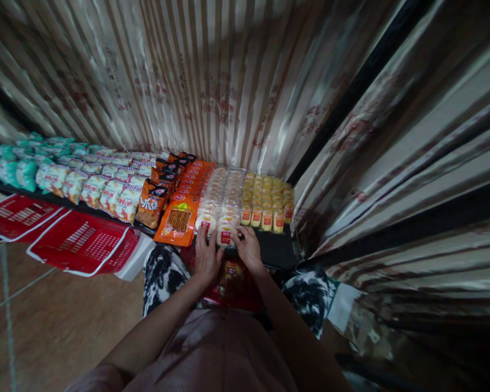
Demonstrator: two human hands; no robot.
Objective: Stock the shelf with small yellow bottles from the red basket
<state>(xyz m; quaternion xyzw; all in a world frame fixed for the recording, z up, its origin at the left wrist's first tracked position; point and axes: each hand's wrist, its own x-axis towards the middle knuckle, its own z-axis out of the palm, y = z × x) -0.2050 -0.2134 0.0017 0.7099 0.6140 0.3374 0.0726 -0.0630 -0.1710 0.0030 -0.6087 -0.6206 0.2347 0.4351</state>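
Observation:
Two rows of clear-wrapped, round white snack packets (pixel 221 190) run back along a black shelf, with red labels on the front ones. My right hand (pixel 249 248) has its bent fingers and thumb on the right edge of the front packet (pixel 226 236) in the right-hand row. My left hand (pixel 207 257) rests with fingers stretched against the front of the left-hand row, its thumb apart and near the same packet's lower edge. Left of these rows lie orange snack bags (pixel 181 213); on the right stand rows of small yellow snack packets (pixel 267 203).
Further left are orange-black bags (pixel 151 204), white bags (pixel 114 197) and teal packets (pixel 26 173). The black shelf (pixel 274 250) runs along a patterned curtain (pixel 224 92). Red carrier bags (pixel 84 242) hang below it. A red bag with packets (pixel 232 279) lies between my knees.

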